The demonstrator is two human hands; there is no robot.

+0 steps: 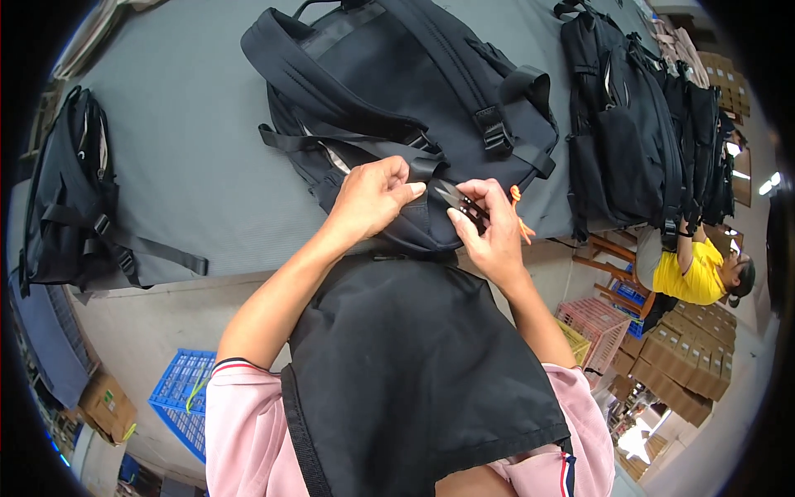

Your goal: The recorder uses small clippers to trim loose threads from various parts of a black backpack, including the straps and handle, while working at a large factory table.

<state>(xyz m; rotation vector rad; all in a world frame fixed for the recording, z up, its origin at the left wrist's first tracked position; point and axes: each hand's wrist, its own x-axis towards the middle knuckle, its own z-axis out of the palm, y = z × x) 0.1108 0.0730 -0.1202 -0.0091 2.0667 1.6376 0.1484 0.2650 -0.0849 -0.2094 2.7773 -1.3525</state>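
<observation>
A black backpack (373, 74) lies on the grey table with its shoulder straps facing up. At its near edge my left hand (374, 195) pinches a piece of black webbing strap (426, 168) between thumb and fingers. Close beside it on the right, my right hand (490, 230) grips small thread snips (460, 201), their pointed metal blades aimed at the strap. An orange cord (520, 214) hangs at the right hand. Whether the blades touch any thread is too small to tell.
Another black backpack (70, 190) rests at the table's left end, and several more (621, 124) stand along the right. Below are a blue crate (184, 385), a pink crate (592, 327) and cardboard boxes (687, 356). A person in yellow (691, 269) works at the right. A black apron (406, 356) covers my front.
</observation>
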